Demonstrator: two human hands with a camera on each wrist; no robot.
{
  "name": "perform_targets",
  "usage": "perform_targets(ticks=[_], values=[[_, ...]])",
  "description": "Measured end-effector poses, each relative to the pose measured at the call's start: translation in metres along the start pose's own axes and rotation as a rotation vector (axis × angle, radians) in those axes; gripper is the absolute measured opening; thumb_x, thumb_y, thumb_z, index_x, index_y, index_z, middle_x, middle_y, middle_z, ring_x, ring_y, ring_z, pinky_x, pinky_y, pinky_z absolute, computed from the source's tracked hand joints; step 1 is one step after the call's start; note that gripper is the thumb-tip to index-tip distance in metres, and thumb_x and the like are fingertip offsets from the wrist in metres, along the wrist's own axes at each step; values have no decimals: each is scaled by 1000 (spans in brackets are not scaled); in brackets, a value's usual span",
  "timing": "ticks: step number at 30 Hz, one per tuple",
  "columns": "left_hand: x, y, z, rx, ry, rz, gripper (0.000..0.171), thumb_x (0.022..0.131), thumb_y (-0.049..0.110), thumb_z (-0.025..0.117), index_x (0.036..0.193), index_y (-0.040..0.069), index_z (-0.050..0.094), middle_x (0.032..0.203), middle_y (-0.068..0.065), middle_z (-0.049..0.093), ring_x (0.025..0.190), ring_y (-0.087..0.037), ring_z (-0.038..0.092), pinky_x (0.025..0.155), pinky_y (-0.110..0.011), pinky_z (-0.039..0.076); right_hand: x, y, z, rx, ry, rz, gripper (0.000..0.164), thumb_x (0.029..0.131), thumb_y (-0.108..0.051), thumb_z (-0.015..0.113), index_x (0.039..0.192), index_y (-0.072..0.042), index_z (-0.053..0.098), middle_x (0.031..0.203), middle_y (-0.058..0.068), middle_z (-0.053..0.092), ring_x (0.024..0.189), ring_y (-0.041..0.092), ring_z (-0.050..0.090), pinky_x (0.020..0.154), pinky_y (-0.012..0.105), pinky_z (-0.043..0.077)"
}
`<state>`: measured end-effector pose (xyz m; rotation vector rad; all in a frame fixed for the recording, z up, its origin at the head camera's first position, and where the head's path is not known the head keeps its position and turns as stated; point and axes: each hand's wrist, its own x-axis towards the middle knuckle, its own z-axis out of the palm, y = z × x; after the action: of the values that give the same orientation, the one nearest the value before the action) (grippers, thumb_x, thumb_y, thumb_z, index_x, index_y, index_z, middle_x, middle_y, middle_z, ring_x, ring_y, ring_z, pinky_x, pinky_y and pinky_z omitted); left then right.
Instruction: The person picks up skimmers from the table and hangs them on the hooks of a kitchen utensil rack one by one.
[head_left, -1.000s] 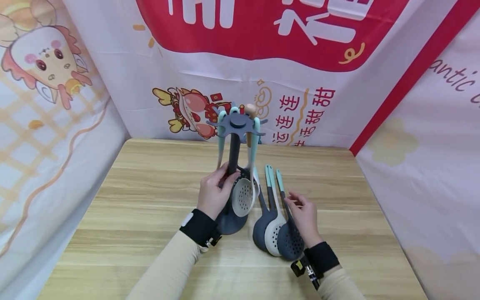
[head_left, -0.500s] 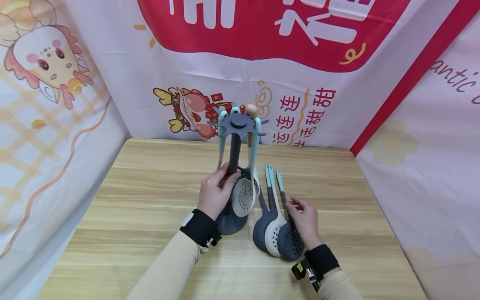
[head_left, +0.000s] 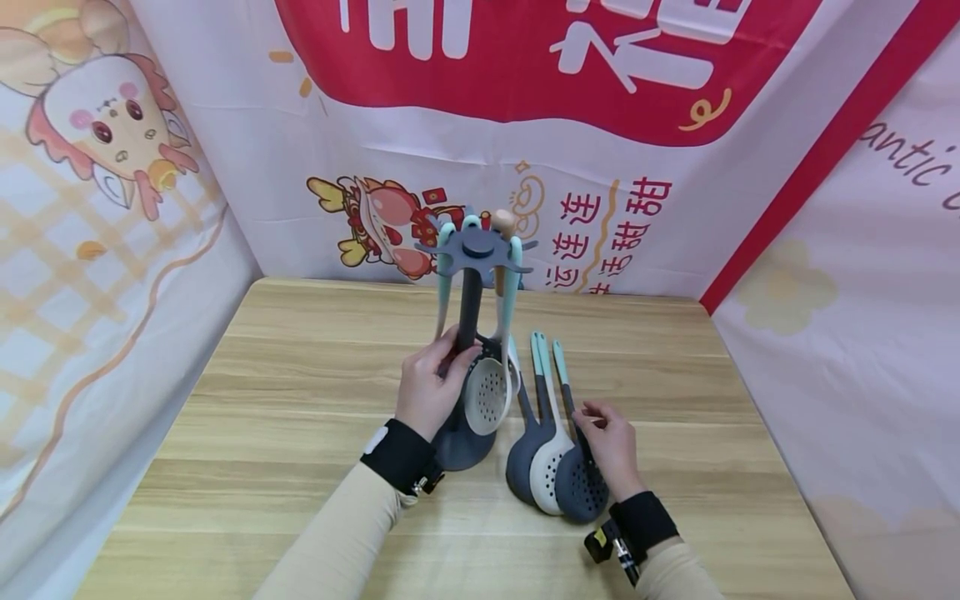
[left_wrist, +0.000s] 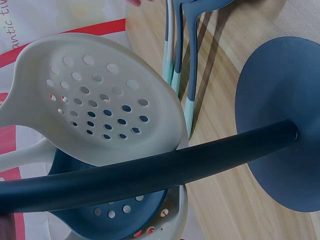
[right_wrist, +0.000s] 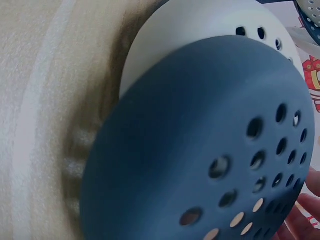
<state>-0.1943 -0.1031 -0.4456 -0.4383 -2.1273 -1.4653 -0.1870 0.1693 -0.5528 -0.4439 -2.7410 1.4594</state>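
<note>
In the head view my left hand grips the dark post of an upright utensil stand. From its hooked top hang several utensils, among them a pale skimmer with round holes. The stand's round base shows in the left wrist view. Right of the stand, my right hand pinches the handle of a dark blue-grey skimmer. That skimmer's bowl fills the right wrist view and overlaps a white skimmer. A dark ladle-like utensil lies beside them.
The utensils lie on a wood-grain table, their mint handle ends pointing to the back. A printed cloth hangs behind the table. More cloth hangs at the left side.
My right hand has shifted very slightly toward the front, staying at the dark skimmer's handle. The left hand and stand look unmoved. The left cloth's print has drifted to the right.
</note>
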Motion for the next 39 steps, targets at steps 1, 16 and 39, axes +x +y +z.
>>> perform_targets(ticks=[1,16,39], values=[[0,0,0,1,-1,-1,26,94,16,67,116,3,70,100,-11,76,96,-24,74,86,-32,58,0,0,0,-10,-3,7,42,97,-26,64,131,-2,61,122,18,67,104,29,62,80,32,53],[1,-2,1,0,-4,-1,28,94,16,68,119,3,69,100,-11,76,96,-24,74,87,-32,58,5,5,5,-75,-59,39,47,96,-24,64,132,5,56,120,24,65,109,36,63,87,44,56],[0,-2,-1,-6,-14,-17,28,94,16,67,119,2,69,100,-11,76,96,-24,74,87,-32,58,12,8,10,-90,-158,55,53,98,-21,60,137,11,48,123,31,62,114,41,60,96,50,51]])
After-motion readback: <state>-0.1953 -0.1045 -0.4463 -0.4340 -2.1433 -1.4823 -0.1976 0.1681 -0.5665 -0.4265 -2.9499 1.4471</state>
